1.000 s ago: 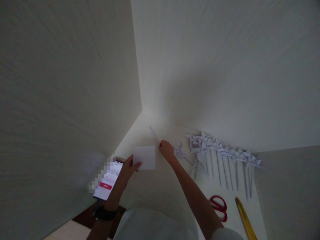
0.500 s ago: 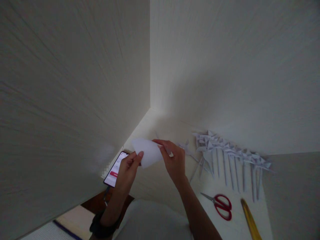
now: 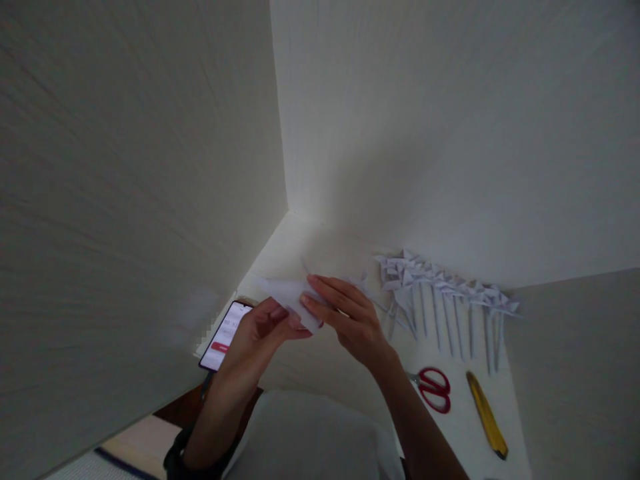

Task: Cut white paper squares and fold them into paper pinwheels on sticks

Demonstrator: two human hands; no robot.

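Together, both hands pinch one small sheet of white paper (image 3: pixel 290 297) above the white tabletop (image 3: pixel 325 360): the left hand (image 3: pixel 263 330) grips its near edge from below, the right hand (image 3: pixel 345 313) presses extended fingers on top. Its long axis runs left to right between them. Beyond lie a phone (image 3: pixel 224 337), paper pinwheels (image 3: pixel 440 293), red scissors (image 3: pixel 434 389) and a yellow cutter (image 3: pixel 486 413).

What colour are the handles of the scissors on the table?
Red. The scissors lie beside the yellow cutter; the head view shows them best.
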